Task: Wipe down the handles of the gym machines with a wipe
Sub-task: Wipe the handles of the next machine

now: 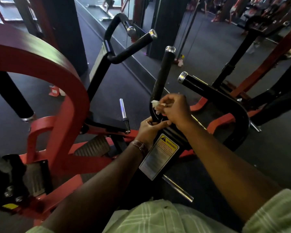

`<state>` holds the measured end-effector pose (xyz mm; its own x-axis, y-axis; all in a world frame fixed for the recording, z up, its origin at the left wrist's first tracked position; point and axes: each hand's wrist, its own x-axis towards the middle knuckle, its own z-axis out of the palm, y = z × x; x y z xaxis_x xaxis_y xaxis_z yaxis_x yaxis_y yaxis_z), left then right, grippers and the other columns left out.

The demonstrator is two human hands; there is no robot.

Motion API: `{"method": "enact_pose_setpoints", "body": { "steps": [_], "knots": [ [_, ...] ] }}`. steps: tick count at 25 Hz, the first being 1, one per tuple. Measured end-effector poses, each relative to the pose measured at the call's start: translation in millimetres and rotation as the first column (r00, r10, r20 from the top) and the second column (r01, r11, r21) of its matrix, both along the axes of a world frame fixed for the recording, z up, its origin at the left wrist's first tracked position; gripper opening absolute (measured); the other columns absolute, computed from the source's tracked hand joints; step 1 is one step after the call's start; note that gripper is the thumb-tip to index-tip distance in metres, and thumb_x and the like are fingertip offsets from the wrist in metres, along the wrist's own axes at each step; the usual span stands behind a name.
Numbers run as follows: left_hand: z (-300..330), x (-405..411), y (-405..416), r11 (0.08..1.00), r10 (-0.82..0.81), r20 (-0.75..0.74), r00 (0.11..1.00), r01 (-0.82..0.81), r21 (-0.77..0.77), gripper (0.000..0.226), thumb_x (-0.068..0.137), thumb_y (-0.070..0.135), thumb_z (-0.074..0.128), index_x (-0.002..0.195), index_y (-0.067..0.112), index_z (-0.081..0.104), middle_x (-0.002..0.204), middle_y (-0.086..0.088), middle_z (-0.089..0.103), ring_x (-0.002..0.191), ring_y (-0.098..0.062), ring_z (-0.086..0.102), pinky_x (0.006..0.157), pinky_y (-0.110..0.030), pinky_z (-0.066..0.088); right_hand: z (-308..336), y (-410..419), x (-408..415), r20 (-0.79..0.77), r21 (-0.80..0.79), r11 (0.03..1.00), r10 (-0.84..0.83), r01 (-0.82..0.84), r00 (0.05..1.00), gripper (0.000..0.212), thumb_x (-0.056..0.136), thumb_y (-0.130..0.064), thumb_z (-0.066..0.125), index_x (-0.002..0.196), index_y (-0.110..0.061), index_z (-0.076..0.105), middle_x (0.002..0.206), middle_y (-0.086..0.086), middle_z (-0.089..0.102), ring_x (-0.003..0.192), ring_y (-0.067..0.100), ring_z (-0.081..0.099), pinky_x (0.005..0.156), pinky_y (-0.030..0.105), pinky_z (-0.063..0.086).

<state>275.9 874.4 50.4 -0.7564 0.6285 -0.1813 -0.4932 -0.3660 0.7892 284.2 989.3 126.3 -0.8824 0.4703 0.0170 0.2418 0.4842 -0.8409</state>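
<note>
**Wipe at the base of the upright grip**

My right hand pinches a small crumpled white wipe, fingers curled tight on it, against the black textured upright handle with a chrome end cap at the centre of the frame. The wipe looks bunched and ragged, only a tuft showing past my knuckles. Just below, my left hand curls round the handle's base, above the yellow-and-white warning label.

Wipe mostly hidden in right hand
</note>
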Motion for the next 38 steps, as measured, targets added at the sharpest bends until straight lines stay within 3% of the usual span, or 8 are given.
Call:
{"method": "enact_pose_setpoints", "body": {
  "steps": [4,7,12,17,21,24,31,38],
  "knots": [
    [1.2,0.6,0.4,1.000,0.002,0.006,1.000,-0.002,-0.008,0.038,0.080,0.001,0.077,0.114,-0.005,0.063,0.101,-0.018,0.073,0.087,-0.028,0.071,0.077,-0.035,0.058,5.8,19.1,-14.4,0.251,-0.343,0.939,0.089,0.003,0.964,0.013,0.090,0.008,0.062,0.095,-0.002,0.068,0.089,0.013,0.070,0.081,0.024,0.070,0.066,0.029,0.061],
    [4.0,1.0,-0.8,1.000,-0.003,0.013,1.000,0.003,-0.022,0.033,0.080,0.002,0.077,0.110,-0.001,0.064,0.098,-0.015,0.074,0.086,-0.027,0.072,0.074,-0.033,0.058,-3.3,22.2,-37.7,0.104,-0.792,0.610,0.168,-0.020,0.980,0.019,0.095,0.008,0.050,0.104,-0.001,0.063,0.094,0.016,0.064,0.090,0.027,0.064,0.074,0.031,0.060],
    [1.7,-3.2,-3.4,0.999,-0.028,-0.012,1.000,0.028,-0.020,0.051,0.078,0.008,0.081,0.122,0.006,0.057,0.119,-0.020,0.068,0.103,-0.034,0.070,0.084,-0.039,0.057,-10.8,22.9,-31.8,0.409,-0.525,0.823,0.469,-0.219,0.783,0.019,0.097,-0.006,0.054,0.091,-0.006,0.073,0.087,0.009,0.074,0.080,0.019,0.070,0.076,0.030,0.058],
    [-2.8,-7.2,-4.7,0.999,-0.042,-0.029,0.999,0.041,-0.010,0.051,0.081,0.006,0.079,0.127,0.004,0.057,0.120,-0.019,0.069,0.108,-0.036,0.068,0.088,-0.041,0.057,-5.1,14.1,-36.9,0.199,-0.697,0.714,0.281,-0.066,0.939,0.020,0.093,-0.004,0.063,0.110,0.000,0.071,0.102,0.018,0.070,0.097,0.029,0.068,0.104,0.045,0.051],
    [-4.2,-12.0,-5.3,0.995,-0.084,-0.081,0.993,0.087,0.038,0.046,0.079,0.001,0.077,0.121,0.006,0.059,0.115,-0.016,0.070,0.102,-0.033,0.069,0.087,-0.042,0.056,7.0,7.1,-9.4,0.258,-0.130,0.985,0.142,-0.112,0.956,0.015,0.093,-0.005,0.060,0.096,-0.009,0.074,0.092,0.009,0.076,0.087,0.021,0.073,0.081,0.039,0.061],
    [-1.9,-24.4,-0.4,0.993,-0.098,-0.122,0.988,0.105,0.057,0.043,0.072,-0.006,0.076,0.112,0.004,0.062,0.102,-0.014,0.071,0.093,-0.030,0.069,0.079,-0.037,0.057,9.0,-8.8,14.7,0.037,0.154,0.987,0.043,-0.048,0.998,0.006,0.087,-0.018,0.075,0.083,-0.015,0.071,0.075,-0.002,0.071,0.066,0.003,0.066,0.063,0.028,0.057],
    [-3.3,-29.3,5.3,0.968,-0.206,-0.058,0.977,0.212,0.133,0.046,0.066,-0.006,0.078,0.108,0.002,0.061,0.099,-0.016,0.070,0.086,-0.028,0.070,0.076,-0.038,0.058,18.6,-18.9,-24.3,-0.250,0.791,0.611,0.291,0.021,0.924,0.021,0.093,-0.024,0.068,0.078,-0.011,0.072,0.079,0.004,0.062,0.069,0.018,0.059,0.058,0.027,0.045],
    [-8.4,-23.1,5.0,0.976,-0.164,0.036,0.986,0.157,0.150,0.032,0.072,-0.004,0.076,0.101,0.002,0.066,0.092,-0.014,0.068,0.080,-0.024,0.068,0.072,-0.036,0.058,47.9,-71.1,-27.1,0.512,0.819,0.200,0.170,-0.538,0.842,0.022,0.101,-0.013,0.047,0.110,-0.007,0.066,0.114,0.014,0.060,0.102,0.037,0.067,0.079,0.046,0.053]
  ]
}}
